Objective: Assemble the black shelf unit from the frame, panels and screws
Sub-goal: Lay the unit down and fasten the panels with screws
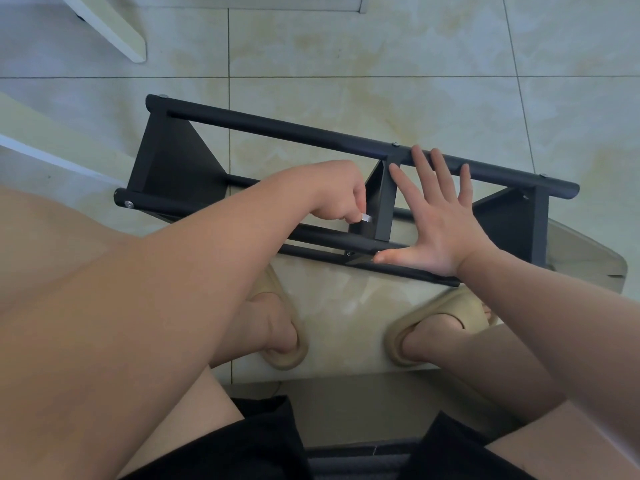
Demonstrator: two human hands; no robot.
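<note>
Down on the tiled floor [346, 64], the black shelf unit [166, 161] lies on its side. The left hand [334, 192] grips a small silver tool [365, 218] beside the middle panel [384, 202]. The right hand [440, 226] is spread flat, its fingers on the upper rail [277, 131] and its thumb on the lower rail [322, 235].

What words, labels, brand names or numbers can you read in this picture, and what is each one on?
None can be read. The black shelf unit shows bare tubes and panels with no label; the silver tool pinched in the left hand is too small to show any marking; the beige slippers and floor tiles carry no print.
</note>
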